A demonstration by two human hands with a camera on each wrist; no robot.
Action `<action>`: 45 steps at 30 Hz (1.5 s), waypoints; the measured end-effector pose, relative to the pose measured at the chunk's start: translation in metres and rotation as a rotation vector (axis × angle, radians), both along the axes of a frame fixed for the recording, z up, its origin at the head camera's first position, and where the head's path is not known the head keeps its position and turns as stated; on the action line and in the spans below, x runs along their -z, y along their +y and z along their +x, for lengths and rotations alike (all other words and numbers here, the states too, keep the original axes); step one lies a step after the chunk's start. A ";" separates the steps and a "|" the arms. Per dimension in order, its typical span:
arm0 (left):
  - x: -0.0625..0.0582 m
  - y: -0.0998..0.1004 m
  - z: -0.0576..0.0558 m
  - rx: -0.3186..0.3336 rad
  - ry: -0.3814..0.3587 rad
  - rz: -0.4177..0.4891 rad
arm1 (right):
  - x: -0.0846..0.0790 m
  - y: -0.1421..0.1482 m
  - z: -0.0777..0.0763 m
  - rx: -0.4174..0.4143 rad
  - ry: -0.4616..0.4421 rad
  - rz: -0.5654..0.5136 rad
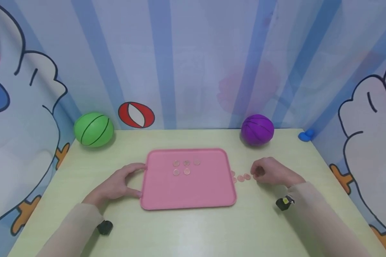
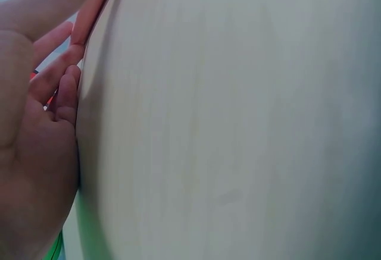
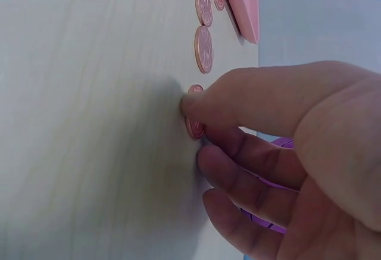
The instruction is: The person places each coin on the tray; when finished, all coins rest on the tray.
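Note:
A pink tray (image 1: 188,194) lies on the table with several coins (image 1: 187,171) on it, three in the far row and two in the nearer row. My left hand (image 1: 117,184) rests by the tray's left side, thumb and fingers spread apart with their tips at the rim. To the right of the tray, my right hand (image 1: 271,173) is down at the tabletop. Its thumb and index finger pinch a copper-coloured coin (image 3: 194,128), partly covered by the thumb. More loose coins (image 3: 203,49) run in a line from there to the tray's right edge.
At the back left sits a green ball (image 1: 94,129), and a purple ball (image 1: 257,130) is at the back right. A small blue object (image 1: 306,135) lies in the far right corner. A patterned curtain (image 1: 193,71) stands behind the pale table (image 1: 193,232).

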State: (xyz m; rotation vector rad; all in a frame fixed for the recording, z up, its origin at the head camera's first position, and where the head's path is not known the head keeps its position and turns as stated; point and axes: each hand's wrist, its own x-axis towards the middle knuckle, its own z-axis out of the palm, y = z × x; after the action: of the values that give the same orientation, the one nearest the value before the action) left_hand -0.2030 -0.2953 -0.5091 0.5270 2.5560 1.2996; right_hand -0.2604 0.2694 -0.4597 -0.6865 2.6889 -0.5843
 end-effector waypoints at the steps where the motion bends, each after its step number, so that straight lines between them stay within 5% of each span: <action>1: 0.000 0.000 0.001 -0.002 0.000 -0.004 | 0.001 0.000 0.000 -0.003 0.001 -0.002; 29: 0.003 0.000 0.000 -0.005 -0.003 0.006 | -0.003 0.001 -0.002 -0.044 -0.054 0.020; 45: 0.001 0.000 0.000 0.000 -0.002 0.012 | 0.001 0.005 0.001 -0.050 0.009 -0.023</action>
State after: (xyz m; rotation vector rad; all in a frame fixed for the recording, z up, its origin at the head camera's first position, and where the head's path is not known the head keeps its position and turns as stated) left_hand -0.2029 -0.2952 -0.5105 0.5278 2.5480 1.3160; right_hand -0.2594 0.2744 -0.4609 -0.7619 2.6687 -0.6022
